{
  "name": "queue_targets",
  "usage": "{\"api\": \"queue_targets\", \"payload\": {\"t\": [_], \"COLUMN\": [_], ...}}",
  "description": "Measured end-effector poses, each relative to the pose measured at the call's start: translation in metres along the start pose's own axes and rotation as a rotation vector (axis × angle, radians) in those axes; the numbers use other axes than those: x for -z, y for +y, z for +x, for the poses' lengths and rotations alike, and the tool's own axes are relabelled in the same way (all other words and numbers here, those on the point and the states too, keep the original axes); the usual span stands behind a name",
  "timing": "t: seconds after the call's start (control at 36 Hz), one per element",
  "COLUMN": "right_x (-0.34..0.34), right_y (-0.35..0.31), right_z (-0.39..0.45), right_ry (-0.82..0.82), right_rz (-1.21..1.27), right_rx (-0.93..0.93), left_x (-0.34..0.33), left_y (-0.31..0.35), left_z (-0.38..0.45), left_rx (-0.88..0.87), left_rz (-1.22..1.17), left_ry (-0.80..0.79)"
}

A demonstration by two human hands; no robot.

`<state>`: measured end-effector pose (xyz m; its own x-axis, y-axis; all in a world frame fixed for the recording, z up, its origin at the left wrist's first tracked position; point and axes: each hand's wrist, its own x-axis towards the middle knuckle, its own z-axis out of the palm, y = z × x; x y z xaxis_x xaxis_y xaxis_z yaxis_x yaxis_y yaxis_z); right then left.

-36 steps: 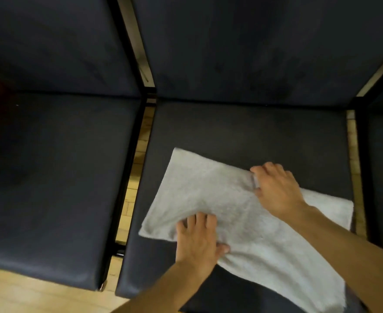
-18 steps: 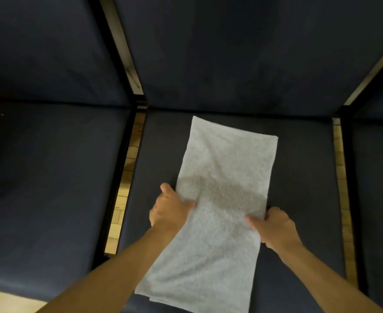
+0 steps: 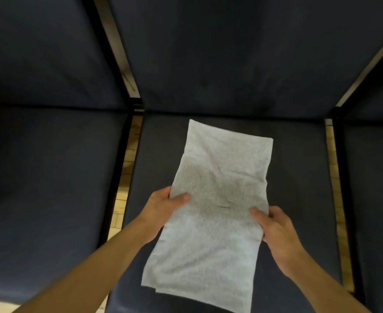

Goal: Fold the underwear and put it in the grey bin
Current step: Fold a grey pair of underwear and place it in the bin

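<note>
We see both bare forearms reaching in from the bottom edge, converging forward. Left hand [image 3: 163,205]: thumb on top, fingers curled under, pinching the left edge of the grey cloth [image 3: 211,213]. Right hand [image 3: 274,229]: thumb on top, likewise pinching the cloth's right edge. Wrists roughly level, hands apart.

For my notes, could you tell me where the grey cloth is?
The grey cloth lies lengthwise on the middle seat, gripped between left hand and right hand.
</note>
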<state>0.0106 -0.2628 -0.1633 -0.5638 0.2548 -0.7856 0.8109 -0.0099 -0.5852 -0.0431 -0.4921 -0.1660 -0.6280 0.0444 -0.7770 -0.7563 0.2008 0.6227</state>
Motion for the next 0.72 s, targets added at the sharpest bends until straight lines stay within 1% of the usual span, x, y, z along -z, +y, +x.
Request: {"api": "queue_targets", "payload": {"t": [0.06,0.17,0.22,0.33,0.42,0.47,0.5,0.53,0.67,0.72], "right_x": [0.003,0.013,0.026,0.059,0.095,0.110,0.128,0.137,0.206,0.222], "right_y": [-0.002,-0.024,-0.042,-0.086,-0.145,-0.180,-0.202,-0.217,-0.290,-0.313], "right_z": [-0.005,-0.036,-0.066,-0.139,-0.231,-0.271,-0.317,-0.341,-0.522,-0.576], "right_ry": [-0.009,-0.010,-0.036,-0.018,-0.027,-0.070,-0.082,-0.098,-0.180,-0.154], "right_rz": [0.004,0.054,0.052,-0.048,-0.019,-0.033,-0.037,-0.048,-0.069,-0.108], "right_rx": [0.030,0.165,0.259,0.437,0.563,0.636,0.687,0.717,0.876,0.953], "left_x": [0.007,0.016,0.015,0.014,0.016,0.018,0.018,0.020,0.022,0.021], "left_y": [0.005,0.024,0.038,0.085,0.144,0.179,0.202,0.218,0.303,0.330], "left_z": [-0.010,-0.043,-0.076,-0.162,-0.260,-0.304,-0.351,-0.377,-0.555,-0.606], "left_rx": [-0.020,-0.118,-0.199,-0.370,-0.524,-0.615,-0.680,-0.713,-0.910,-0.993], "left_rz": [-0.018,-0.024,-0.043,0.019,0.063,0.084,0.092,0.100,0.100,0.117], "left_ry": [0.029,0.088,0.098,0.092,0.125,0.141,0.154,0.157,0.127,0.146]}}
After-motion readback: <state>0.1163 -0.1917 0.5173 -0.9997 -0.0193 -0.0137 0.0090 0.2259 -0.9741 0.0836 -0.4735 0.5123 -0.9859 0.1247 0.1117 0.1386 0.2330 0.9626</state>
